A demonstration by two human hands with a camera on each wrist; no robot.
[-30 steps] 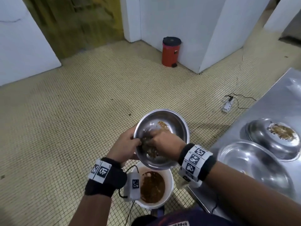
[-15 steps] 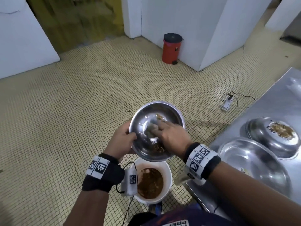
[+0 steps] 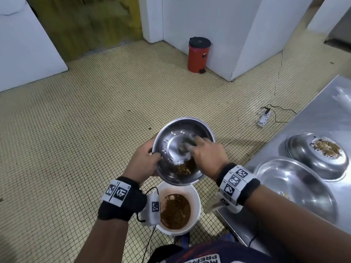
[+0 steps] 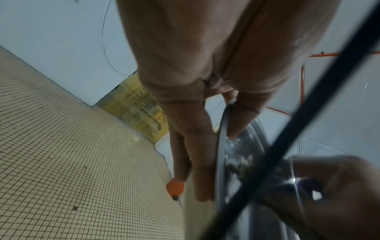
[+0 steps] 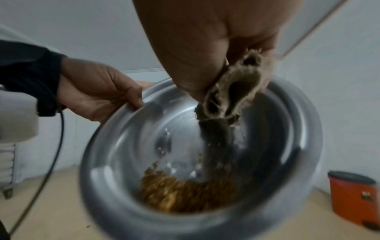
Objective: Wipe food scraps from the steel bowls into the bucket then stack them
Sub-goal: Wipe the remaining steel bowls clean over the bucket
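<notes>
My left hand [image 3: 146, 162] grips the left rim of a steel bowl [image 3: 171, 141], tilted towards me above a white bucket [image 3: 196, 198] of brown scraps. Thumb inside the rim, fingers behind it, my left hand [image 4: 205, 146] shows in the left wrist view. My right hand [image 3: 205, 154] presses a dirty grey cloth [image 3: 187, 147] against the bowl's inside. The cloth [image 5: 228, 100] is bunched in my right fingers. Brown scraps [image 5: 174, 193] lie heaped at the bowl's [image 5: 287, 129] lower edge, over the bucket.
On the steel counter [image 3: 313, 118] to my right stand an empty steel bowl [image 3: 296, 188] and a bowl [image 3: 303, 150] with food scraps. A red pedal bin [image 3: 198, 55] stands by the far wall. A power strip [image 3: 265, 120] and cable lie on the tiled floor.
The bowl has risen and tilted more steeply. My right hand with the cloth moved from the bowl's lower part up to its upper middle, leaving the scraps gathered at the low edge.
</notes>
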